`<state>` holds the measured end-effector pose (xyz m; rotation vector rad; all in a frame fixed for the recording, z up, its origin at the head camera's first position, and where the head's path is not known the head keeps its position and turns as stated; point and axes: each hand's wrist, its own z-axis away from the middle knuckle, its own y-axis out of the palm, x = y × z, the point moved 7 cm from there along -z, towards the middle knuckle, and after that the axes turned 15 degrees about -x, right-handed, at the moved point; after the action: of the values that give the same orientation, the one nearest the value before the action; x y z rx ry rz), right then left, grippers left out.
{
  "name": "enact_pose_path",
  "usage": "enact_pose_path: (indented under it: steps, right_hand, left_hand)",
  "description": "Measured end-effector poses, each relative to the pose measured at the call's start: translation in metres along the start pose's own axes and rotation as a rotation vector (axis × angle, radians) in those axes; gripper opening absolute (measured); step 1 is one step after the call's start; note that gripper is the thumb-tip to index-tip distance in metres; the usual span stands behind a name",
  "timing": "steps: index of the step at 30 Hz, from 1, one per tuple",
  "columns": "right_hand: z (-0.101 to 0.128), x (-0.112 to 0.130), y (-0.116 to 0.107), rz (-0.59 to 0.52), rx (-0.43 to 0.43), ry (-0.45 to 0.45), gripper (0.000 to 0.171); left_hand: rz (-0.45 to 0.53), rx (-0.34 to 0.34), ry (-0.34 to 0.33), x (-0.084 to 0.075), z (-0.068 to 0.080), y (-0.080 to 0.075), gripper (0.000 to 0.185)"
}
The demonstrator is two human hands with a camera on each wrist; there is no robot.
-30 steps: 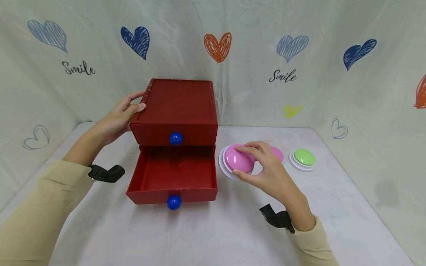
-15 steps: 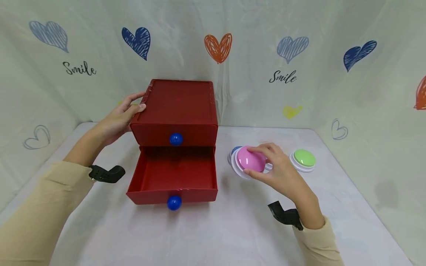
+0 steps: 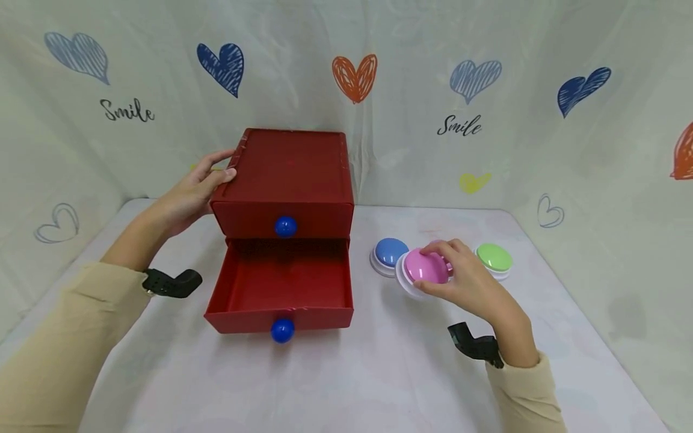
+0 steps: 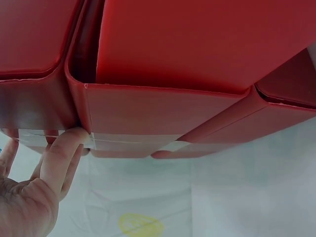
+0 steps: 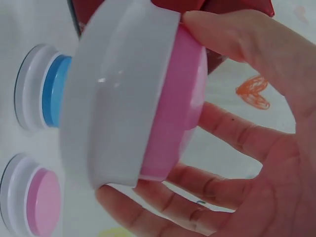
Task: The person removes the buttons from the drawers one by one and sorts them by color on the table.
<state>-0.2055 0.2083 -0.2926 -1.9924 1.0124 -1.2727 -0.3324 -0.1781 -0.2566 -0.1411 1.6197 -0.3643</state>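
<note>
I have the pink dome button (image 3: 426,268) gripped in my right hand (image 3: 465,282), fingers curled over the pink cap and thumb against its white base, as the right wrist view (image 5: 133,98) shows plainly. It is tilted on edge and raised just above the table (image 3: 379,373), to the right of the open drawer. Compared with half a second ago it has travelled further right and a little nearer to me, away from the drawer; a second ago it was right beside the drawer's corner. That shift has uncovered the blue dome button (image 3: 391,252), which now sits in full view just left of the one I hold, nearly touching it. A second pink button (image 5: 37,197) lies flat on the table, seen only by the right wrist camera, and the green dome button (image 3: 494,257) stays where it was, just beyond my fingers. My left hand (image 3: 192,192) has not moved: its fingers lie fairly straight against the upper left side of the red two-drawer box (image 3: 292,174), thumb on the top edge. The lower drawer (image 3: 281,288) is pulled out as before, its blue knob (image 3: 283,329) facing me; the upper drawer is closed.
</note>
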Motion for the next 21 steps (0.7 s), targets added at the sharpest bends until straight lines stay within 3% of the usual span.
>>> enact_pose_path:
  steps: [11,21]
  right_hand:
    - [-0.001,-0.031,0.010,0.058,0.132,0.110,0.051]
    - [-0.001,-0.056,0.018,0.102,0.211,0.142,0.050]
  left_hand:
    - [-0.003,0.001,0.012,-0.002,0.000,-0.001,0.060]
    - [0.008,0.003,0.009,-0.001,0.000,-0.001,0.060]
